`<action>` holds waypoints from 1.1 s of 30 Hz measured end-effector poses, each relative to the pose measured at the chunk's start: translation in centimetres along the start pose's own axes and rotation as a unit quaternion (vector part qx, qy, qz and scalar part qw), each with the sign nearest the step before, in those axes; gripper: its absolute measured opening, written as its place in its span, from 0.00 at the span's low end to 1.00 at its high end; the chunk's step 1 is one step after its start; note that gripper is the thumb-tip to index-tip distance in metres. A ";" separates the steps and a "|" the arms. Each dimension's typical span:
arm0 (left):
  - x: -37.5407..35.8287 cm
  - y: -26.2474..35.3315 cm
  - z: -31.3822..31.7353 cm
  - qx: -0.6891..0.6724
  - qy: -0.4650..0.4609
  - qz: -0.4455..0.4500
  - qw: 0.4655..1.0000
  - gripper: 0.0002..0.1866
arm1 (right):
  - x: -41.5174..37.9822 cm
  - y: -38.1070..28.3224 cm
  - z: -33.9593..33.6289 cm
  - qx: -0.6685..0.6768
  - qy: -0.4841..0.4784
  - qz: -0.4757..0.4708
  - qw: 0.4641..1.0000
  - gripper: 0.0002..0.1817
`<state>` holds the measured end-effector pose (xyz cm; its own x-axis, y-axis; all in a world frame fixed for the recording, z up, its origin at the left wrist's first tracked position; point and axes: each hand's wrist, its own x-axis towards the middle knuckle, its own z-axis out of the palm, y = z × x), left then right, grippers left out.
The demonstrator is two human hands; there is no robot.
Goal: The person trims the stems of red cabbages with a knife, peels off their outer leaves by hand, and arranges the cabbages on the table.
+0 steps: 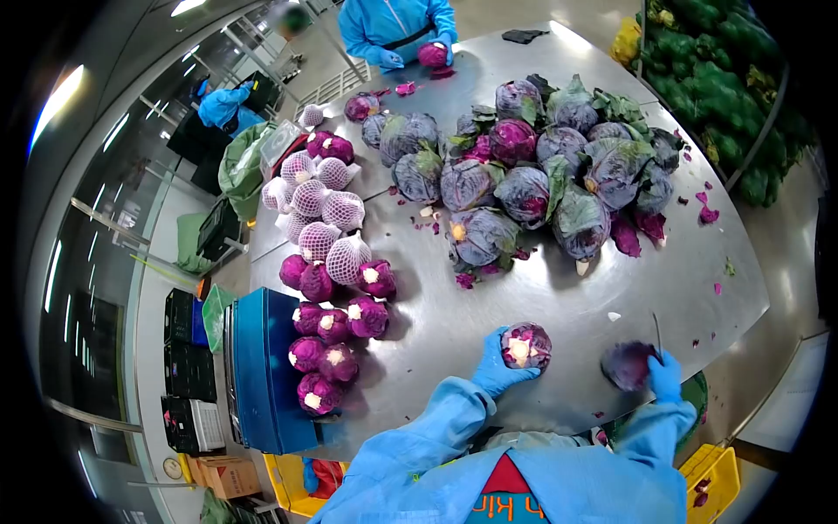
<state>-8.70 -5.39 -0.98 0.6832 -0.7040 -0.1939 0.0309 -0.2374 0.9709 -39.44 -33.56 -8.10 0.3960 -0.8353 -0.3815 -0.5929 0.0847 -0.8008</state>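
Note:
My left hand point(499, 367), in a blue glove, is closed around the side of a trimmed red cabbage point(526, 344), whose pale cut stem faces up. Over the table's near right edge, my gloved right hand point(665, 377) is closed on a knife point(657, 330) with its thin blade pointing away from me. A loose purple outer leaf point(625, 365), blurred by motion, is right at the fingers of that hand. Beyond my hands lies a heap of untrimmed red cabbages point(478, 234) with dull outer leaves.
Trimmed cabbages point(333, 325) stand in rows at the left, with several in white foam nets point(307, 199) behind them. A blue bin point(266, 367) adjoins the steel table point(436, 327). Across it, a co-worker point(397, 26) holds a cabbage. A yellow crate point(717, 480) is at lower right.

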 end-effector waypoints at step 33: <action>-8.7 2.9 -11.1 0.463 -0.254 -0.189 0.828 0.19 | -9.2 -21.1 15.5 -0.219 -0.190 -0.211 0.933 0.29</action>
<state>-6.48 7.46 5.09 0.3496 -0.5973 -0.7218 -0.5611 -0.7505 0.3493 -19.70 -19.27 5.18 0.8303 -0.4834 -0.2773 -0.5243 -0.5089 -0.6827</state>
